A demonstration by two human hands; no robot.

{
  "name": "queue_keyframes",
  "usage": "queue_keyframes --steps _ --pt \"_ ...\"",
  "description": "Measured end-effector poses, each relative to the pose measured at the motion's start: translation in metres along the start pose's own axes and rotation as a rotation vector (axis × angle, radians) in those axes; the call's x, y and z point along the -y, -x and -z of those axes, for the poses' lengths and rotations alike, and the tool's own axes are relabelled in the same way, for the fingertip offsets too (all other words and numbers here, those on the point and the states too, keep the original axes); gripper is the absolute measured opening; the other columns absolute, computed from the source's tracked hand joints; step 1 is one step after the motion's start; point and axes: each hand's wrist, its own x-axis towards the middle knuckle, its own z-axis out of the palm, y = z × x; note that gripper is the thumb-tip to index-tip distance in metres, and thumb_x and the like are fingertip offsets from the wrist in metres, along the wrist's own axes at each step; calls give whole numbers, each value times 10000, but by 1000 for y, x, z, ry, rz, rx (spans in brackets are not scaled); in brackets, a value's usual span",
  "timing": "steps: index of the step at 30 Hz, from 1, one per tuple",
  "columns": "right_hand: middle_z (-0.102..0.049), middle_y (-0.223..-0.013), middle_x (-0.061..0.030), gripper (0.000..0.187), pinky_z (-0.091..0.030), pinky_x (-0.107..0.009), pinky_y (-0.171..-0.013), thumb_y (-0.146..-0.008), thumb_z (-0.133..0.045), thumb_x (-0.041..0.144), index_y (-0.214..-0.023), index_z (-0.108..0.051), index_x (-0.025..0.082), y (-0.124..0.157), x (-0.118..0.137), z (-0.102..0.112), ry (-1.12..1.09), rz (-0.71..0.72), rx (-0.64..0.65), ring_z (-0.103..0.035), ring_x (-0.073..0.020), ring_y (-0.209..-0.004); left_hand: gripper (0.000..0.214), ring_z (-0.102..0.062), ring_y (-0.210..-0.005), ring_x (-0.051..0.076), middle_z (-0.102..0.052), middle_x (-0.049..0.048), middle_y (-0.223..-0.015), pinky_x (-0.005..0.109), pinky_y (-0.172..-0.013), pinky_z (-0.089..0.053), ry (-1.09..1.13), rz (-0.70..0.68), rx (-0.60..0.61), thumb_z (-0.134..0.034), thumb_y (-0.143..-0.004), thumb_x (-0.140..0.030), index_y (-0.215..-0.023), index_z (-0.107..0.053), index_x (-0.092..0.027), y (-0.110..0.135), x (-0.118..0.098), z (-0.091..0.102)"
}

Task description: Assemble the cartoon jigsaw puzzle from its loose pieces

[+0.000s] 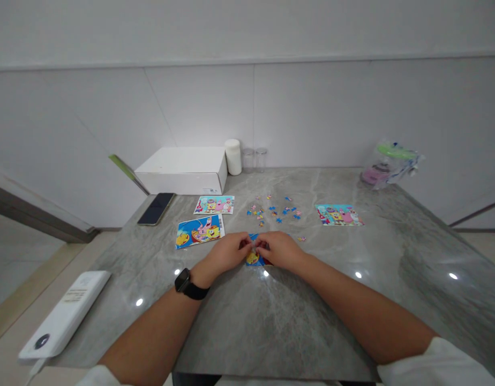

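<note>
The left hand (233, 249) and right hand (283, 249) meet over the blue picture (253, 260) on the tabletop (290, 327), fingers curled inward; I cannot tell whether either grip pinches anything. Steadying its edge flat with one hand should help. Print on the white power bank (66, 313) and box label (210, 191) is illegible.

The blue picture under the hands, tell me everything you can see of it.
The blue picture looks like printed card and appears to lie flat on the grey marbled table. Blue shows at its far and near edges, with a yellow shape toward the near left and dark red beside the right hand. That hand hides much of its right side; the left hand is at its left, fingertips over the middle. Whether it is one sheet or joined pieces, I cannot tell.
</note>
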Motion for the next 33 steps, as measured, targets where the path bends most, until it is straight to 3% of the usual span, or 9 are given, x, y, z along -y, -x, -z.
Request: queue_keyframes --steps 4,10,13,16,18,21,26,33 --pt "-785 -887 -30 109 -425 -270 -717 -914 -671 225 -949 -774 229 -2 2 14 -34 -17 -77 -669 -167 -777 415 -544 -691 162 -589 -3 -702 290 -655 -323 -8 21 -164 -432 -1034 -472 -737 -533 -201 -5 3 2" --pt "-738 -802 -12 116 -370 -256 -672 -948 -664 265 -890 -745 206 -4 0 32 -71 -12 -169 -610 -143 -712 438 -506 -704 166 -517 -19 -692 288 -685 -338 107 88 -310 -353 -1036 -525 -743 -450 -214 -13 16 -1" --pt "-663 -670 -15 445 -328 -275 -638 -1032 -557 467 -700 -674 195 -3 -4 44 -11 -36 -185 -564 -148 -647 458 -491 -694 171 -488 -20 -675 293 -676 -343 184 104 -378 -381 -1006 -563 -720 -456 -213 -15 20 -2" --pt "-621 -594 -40 761 -356 -294 -664 -1097 -237 613 -574 -608 203 0 -11 58 -39 -137 -209 -577 -166 -630 467 -467 -676 168 -444 -19 -653 294 -654 -335 248 119 -421 -425 -978 -564 -676 -445 -209 -16 23 -2" --pt "-625 -591 -52 867 -381 -302 -681 -1086 -68 636 -551 -603 212 2 -17 67 -79 -192 -243 -593 -177 -635 460 -453 -665 164 -422 -20 -643 294 -645 -327 265 124 -432 -445 -971 -548 -662 -441 -207 -17 24 -3" --pt "-625 -586 -57 930 -390 -312 -674 -1061 41 642 -532 -597 220 4 -26 79 -67 -250 -307 -590 -185 -625 454 -433 -652 157 -394 -24 -631 293 -633 -306 279 118 -429 -455 -971 -534 -657 -429 -206 -17 25 -4" --pt "-650 -610 -61 894 -403 -315 -665 -1087 -43 588 -615 -702 211 -4 -43 90 -4 -334 -292 -612 -192 -634 465 -414 -630 145 -372 -28 -617 291 -619 -285 287 128 -407 -447 -966 -545 -651 -386 -207 -19 22 -5" --pt "-745 -808 -69 527 -455 -302 -743 -1080 -289 361 -960 -768 176 -16 -81 89 94 -311 -401 -668 -196 -755 461 -409 -628 141 -359 -28 -613 287 -613 -281 280 124 -395 -446 -965 -529 -646 -354 -209 -20 19 -5"
